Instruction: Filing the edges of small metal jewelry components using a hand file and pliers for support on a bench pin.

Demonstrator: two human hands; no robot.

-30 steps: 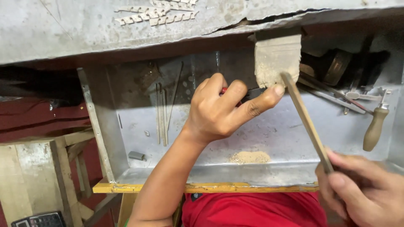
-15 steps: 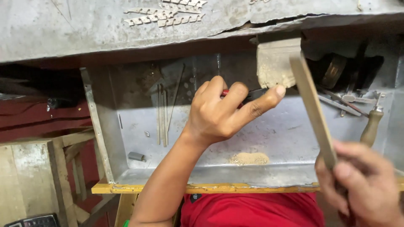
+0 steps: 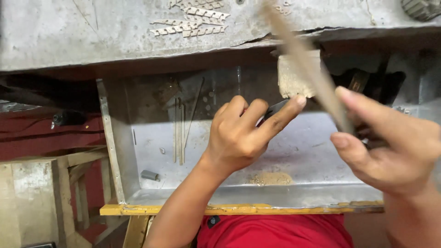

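Observation:
My left hand (image 3: 243, 133) is curled over the open metal drawer (image 3: 151, 138), with its index finger stretched toward the worn wooden bench peg (image 3: 294, 76). It pinches a small dark piece (image 3: 274, 109) against the peg; what the piece is cannot be made out. My right hand (image 3: 390, 147) holds a long flat file (image 3: 303, 59), blurred and slanting up to the left in front of the peg. Its tip reaches the grey benchtop (image 3: 92, 32).
Thin metal rods (image 3: 179, 133), a small grey block (image 3: 149, 175) and a heap of tan filings (image 3: 271, 178) lie in the drawer. Small silver strips (image 3: 193, 23) rest on the benchtop. A wooden stool frame (image 3: 78, 183) stands lower left. Red cloth (image 3: 275, 232) covers my lap.
My right hand has risen and come closer to the camera, swinging the file up and left across the peg. My left hand has stayed at the peg.

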